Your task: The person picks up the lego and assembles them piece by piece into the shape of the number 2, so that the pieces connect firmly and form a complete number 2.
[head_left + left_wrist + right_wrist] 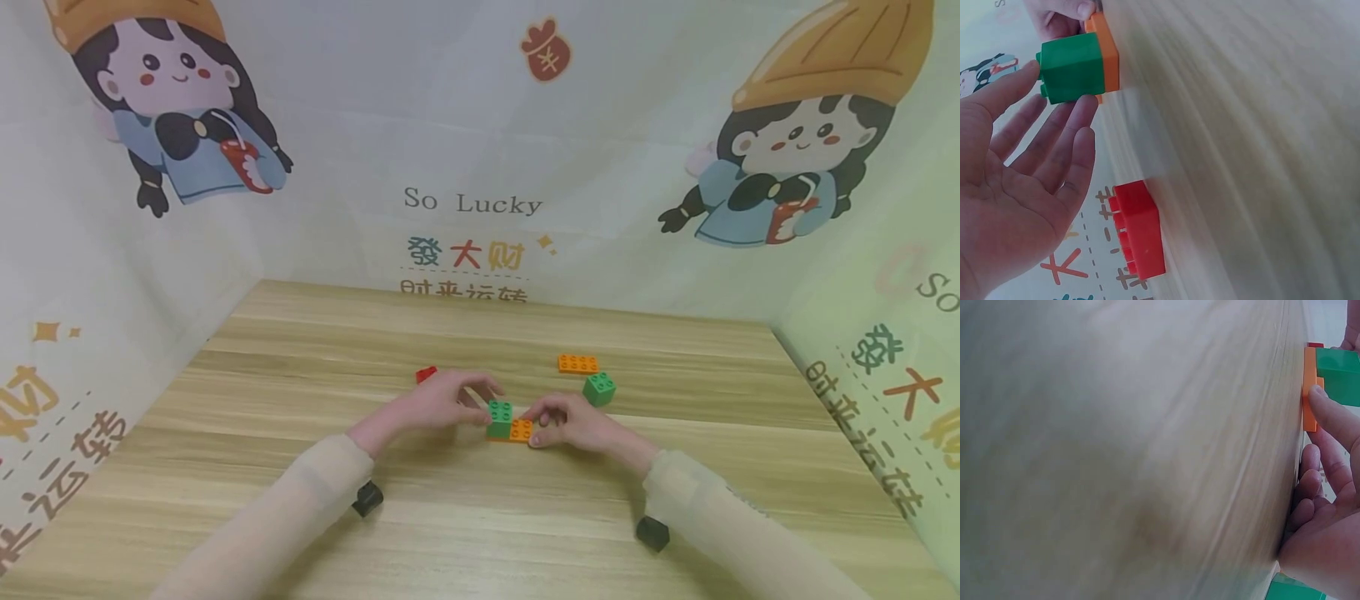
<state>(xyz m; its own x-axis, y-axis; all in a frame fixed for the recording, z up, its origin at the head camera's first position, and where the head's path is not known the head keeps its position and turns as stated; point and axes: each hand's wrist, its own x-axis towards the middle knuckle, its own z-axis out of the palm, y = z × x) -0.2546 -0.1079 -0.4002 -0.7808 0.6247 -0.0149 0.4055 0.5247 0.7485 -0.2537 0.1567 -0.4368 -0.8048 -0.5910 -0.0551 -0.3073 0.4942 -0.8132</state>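
Green block (499, 419) on the orange brick's (521, 430) left end
Brick runs side to side; right hand (572, 422) pinches its right end, left hand (441, 401), fingers loose, by its left

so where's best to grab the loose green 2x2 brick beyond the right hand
Likely best: right hand, once free, from above, pinching the left and right side walls of the green 2x2 brick. It stands studs up with flat, upright sides, and the orange 2x4 brick sits close by its back.
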